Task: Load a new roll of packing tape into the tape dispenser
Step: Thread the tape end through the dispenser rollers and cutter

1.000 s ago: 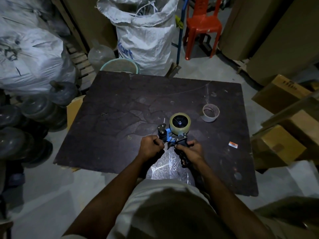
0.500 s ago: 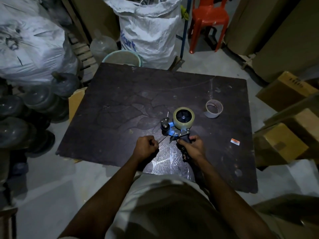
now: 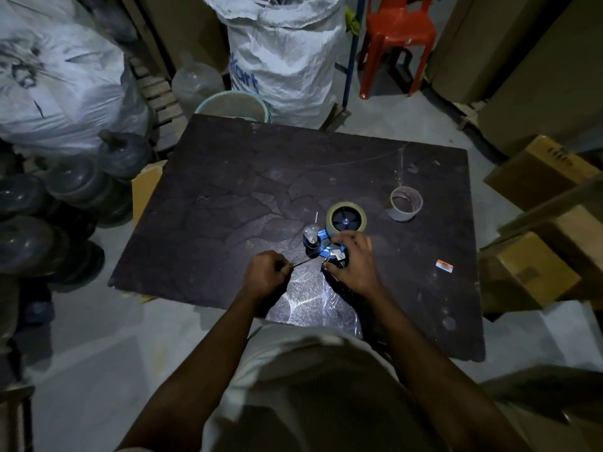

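A blue tape dispenser [image 3: 321, 244] lies on the dark table [image 3: 228, 190] near its front edge. A tan roll of packing tape [image 3: 346, 220] sits on the dispenser's black hub. My right hand [image 3: 354, 262] lies over the dispenser's handle end, fingers curled on it. My left hand [image 3: 266, 272] is closed, pinching the end of a thin strip of tape [image 3: 301, 263] that stretches from the dispenser toward it. A black roller [image 3: 311, 239] stands at the dispenser's left side.
An empty cardboard tape core [image 3: 405, 203] stands right of the dispenser. A small orange-white label [image 3: 444, 265] lies at the right. Crumpled clear plastic [image 3: 313, 301] covers the front edge. White sacks, water jugs, a red chair [image 3: 396, 31] and cardboard boxes [image 3: 535, 275] surround the table.
My left hand has drawn away to the left, pulling the tape strip out from the dispenser. My right hand has shifted up over the dispenser's body. The camera has tilted slightly.
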